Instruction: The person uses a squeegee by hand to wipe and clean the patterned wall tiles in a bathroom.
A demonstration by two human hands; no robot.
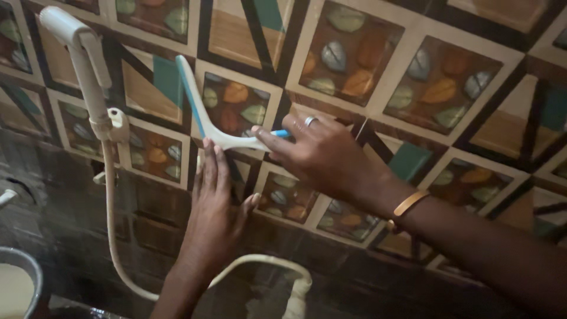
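Note:
My right hand (pixel 322 156), with a ring and a gold bangle, grips the handle end of a white and blue angled brush (pixel 198 112) held against the patterned tile wall (pixel 437 88). The brush's long arm points up and to the left. My left hand (pixel 215 204) lies flat on the wall just below the brush's bend, fingers together and pointing up, fingertips close to the handle.
A white hand-held spray head (pixel 80 56) hangs in a wall holder at the left, and its hose (pixel 112 230) loops down and across to a fitting (pixel 298 295) at the bottom. A metal bucket rim (pixel 26 266) shows at the lower left.

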